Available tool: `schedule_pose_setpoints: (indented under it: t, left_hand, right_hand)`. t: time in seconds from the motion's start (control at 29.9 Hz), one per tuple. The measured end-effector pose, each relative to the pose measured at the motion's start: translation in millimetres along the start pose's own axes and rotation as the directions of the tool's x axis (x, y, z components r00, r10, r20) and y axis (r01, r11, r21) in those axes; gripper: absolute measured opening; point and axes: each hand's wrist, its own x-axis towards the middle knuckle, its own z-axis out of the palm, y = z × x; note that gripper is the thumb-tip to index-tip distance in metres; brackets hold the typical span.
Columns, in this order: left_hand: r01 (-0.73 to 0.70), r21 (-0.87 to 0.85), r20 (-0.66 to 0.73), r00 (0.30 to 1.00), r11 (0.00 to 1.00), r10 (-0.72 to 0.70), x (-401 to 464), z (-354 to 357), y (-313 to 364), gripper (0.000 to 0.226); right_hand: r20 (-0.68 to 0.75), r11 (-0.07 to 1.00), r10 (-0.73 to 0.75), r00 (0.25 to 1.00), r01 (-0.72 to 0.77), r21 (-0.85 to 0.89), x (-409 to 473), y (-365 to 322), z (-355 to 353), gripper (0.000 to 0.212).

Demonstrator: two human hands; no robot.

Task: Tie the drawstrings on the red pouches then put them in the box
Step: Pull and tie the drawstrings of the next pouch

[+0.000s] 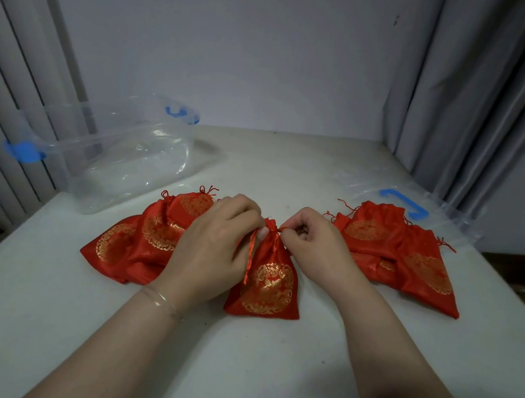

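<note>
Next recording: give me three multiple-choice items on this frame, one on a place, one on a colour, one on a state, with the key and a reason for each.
1. Where does the clear plastic box stand?
A. At the table's far left
B. On the right pile of pouches
C. Between the two hands

2. What colour are the clips on the box?
A. Red
B. Blue
C. Gold

3. What is the state of the middle pouch?
A. Lying in the box
B. Flat and wide open
C. Neck gathered, cords held by both hands

Key: 1 A, it stands behind the left pile of pouches; 2 B, both clips are blue; 3 C, the left hand and the right hand pinch the drawstrings at its cinched neck.
</note>
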Motion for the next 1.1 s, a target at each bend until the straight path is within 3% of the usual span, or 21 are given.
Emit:
schedule_pose_setpoints:
  t: [0.17, 0.3, 0.43, 0.57, 0.64, 0.74, 0.84, 0.9, 1.04, 1.1]
  left_hand:
    - [-0.039, -0.093, 0.027, 0.999, 0.995, 0.042, 0, 5, 2, 0.014]
    - [0.064, -0.267, 0.069, 0.997, 0.962, -0.047, 1, 7, -1, 0.020]
    - [0.264, -0.498, 0.125, 0.964, 0.826, -0.233, 1, 1, 1, 0.024]
    - [0.451, -0.614, 0.188, 0.881, 0.647, -0.435, 4, -2, 0, 0.027]
    - [0.533, -0.610, 0.186, 0.816, 0.587, -0.548, 6, -1, -1, 0.034]
    - [0.617, -0.583, 0.227, 0.749, 0.529, -0.623, 5, 2, -6, 0.031]
    - [0.651, -0.575, 0.321, 0.736, 0.495, -0.596, 5, 0, -8, 0.006]
    - [0.649, -0.538, 0.361, 0.754, 0.538, -0.549, 4, -2, -9, 0.014]
    - [0.536, -0.295, 0.270, 0.841, 0.791, -0.469, 4, -4, -5, 0.015]
    - [0.488, -0.235, 0.223, 0.869, 0.841, -0.442, 4, -4, -2, 0.023]
  right_hand:
    - [0.052, 0.996, 0.026, 0.998, -0.030, 0.079, 2, 4, 4, 0.017]
    - [0.146, 0.931, 0.100, 0.984, -0.145, 0.335, -1, 4, 12, 0.020]
    - [0.209, 0.815, 0.176, 0.962, -0.262, 0.516, 0, 1, 17, 0.019]
    - [0.224, 0.678, 0.204, 0.953, -0.303, 0.670, 0, -5, 16, 0.020]
    - [0.168, 0.784, 0.137, 0.976, -0.210, 0.584, -2, -6, 17, 0.018]
    - [0.032, 0.950, -0.109, 0.994, 0.095, 0.297, -9, -5, 22, 0.012]
    - [-0.040, 0.947, -0.316, 0.948, 0.318, 0.047, -12, -2, 24, 0.011]
    - [-0.035, 0.921, -0.387, 0.921, 0.386, -0.050, -12, -3, 22, 0.010]
    - [0.042, 0.856, -0.476, 0.878, 0.474, -0.205, -15, -8, 19, 0.011]
    - [0.056, 0.857, -0.489, 0.870, 0.492, -0.152, -15, -9, 20, 0.013]
